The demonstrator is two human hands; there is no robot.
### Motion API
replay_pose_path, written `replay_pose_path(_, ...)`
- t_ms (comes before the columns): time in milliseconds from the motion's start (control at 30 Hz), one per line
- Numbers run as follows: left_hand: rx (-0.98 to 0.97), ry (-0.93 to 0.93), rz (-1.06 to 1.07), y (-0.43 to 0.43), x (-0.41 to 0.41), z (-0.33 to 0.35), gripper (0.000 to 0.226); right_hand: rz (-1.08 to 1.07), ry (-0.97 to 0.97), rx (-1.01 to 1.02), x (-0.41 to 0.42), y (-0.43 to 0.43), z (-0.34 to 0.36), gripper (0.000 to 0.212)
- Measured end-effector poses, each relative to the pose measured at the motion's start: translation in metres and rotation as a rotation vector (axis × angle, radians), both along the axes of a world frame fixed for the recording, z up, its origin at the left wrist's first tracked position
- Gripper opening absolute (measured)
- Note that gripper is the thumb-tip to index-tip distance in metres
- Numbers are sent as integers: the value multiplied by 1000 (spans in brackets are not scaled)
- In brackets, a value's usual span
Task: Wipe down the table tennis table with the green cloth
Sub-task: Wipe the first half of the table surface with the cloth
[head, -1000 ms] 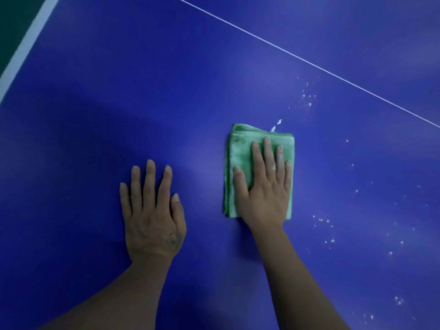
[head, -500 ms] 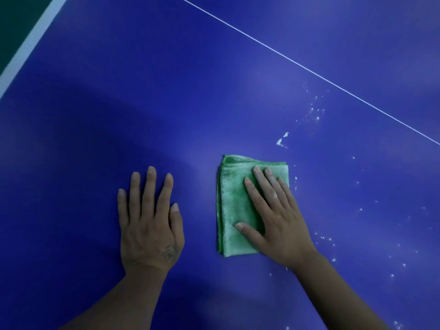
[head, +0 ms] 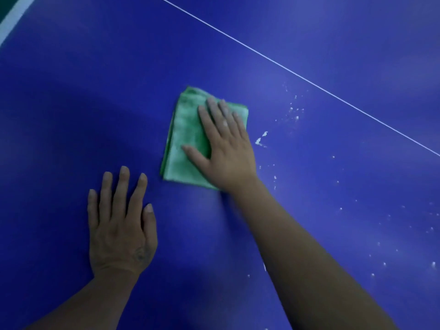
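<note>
Both hands lie flat on a blue table [head: 71, 115], seen from above by the person they belong to. At lower left, the left hand [head: 121, 232] rests palm down on the bare surface, fingers straight and slightly spread, holding nothing. A small dark mark [head: 140, 254] shows on its back near the thumb. Reaching further forward, the right hand [head: 223, 148] presses palm down on a folded green cloth [head: 184, 139], fingers straight and close together, thumb spread out to the left across the fabric. This cloth lies flat on the table near the middle of the view, ahead and to the right of the left hand's fingertips and not touching them. Its folded layers show along its left edge. Scattered white specks [head: 260, 139] dot the table to the right of the cloth, the largest just beside the right hand. Beyond the cloth a thin white line [head: 297, 75] crosses the table diagonally. At the top left corner a broad white stripe [head: 12, 22] marks the table's edge
</note>
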State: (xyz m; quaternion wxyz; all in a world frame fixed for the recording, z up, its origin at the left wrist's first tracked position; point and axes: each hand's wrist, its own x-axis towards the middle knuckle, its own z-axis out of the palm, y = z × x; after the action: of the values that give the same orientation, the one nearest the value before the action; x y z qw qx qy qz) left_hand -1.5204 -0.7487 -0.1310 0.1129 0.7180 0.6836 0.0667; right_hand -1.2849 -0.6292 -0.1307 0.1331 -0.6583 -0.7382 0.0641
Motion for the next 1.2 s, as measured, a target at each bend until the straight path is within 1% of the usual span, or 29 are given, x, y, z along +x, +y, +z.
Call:
replay_pose_path(100,-8,-7,4,0,1,2,63,-157,-8,-18,21,22,0,87)
replay_pose_path(167,-18,-10,6,0,2,3,64,-248,-17,-34,40,21,0,88)
replay_pose_path(367,-21,-10,8,0,1,4,64,-369,-93,-78,81,-52,0,87)
replay_pose_path(467,-32,-6,9,1,3,7,64,-347,-118,-96,69,-77,0,87)
replay_pose_path(533,-34,-5,12,0,3,7,64,-249,-124,-84,54,-71,0,86)
replay_pose_path(600,-28,1,5,0,4,6,64,-151,-119,-67,43,-46,0,86)
replay_pose_path(667,-22,12,-1,1,3,5,64,-109,-113,-55,38,-9,1,86)
replay_pose_path(800,-21,34,2,0,2,3,64,-148,-67,-82,54,67,4,90)
replay_pose_path(900,-3,21,-1,1,2,2,64,-229,-51,-113,85,96,6,92)
replay_pose_path(1000,4,17,-1,0,3,3,64,-355,-33,-136,113,98,8,93)
replay_pose_path(1100,-4,9,3,0,3,4,64,-518,4,-147,131,73,9,94)
replay_pose_path(1200,0,-2,0,1,1,3,64,-645,59,-153,142,30,9,95)
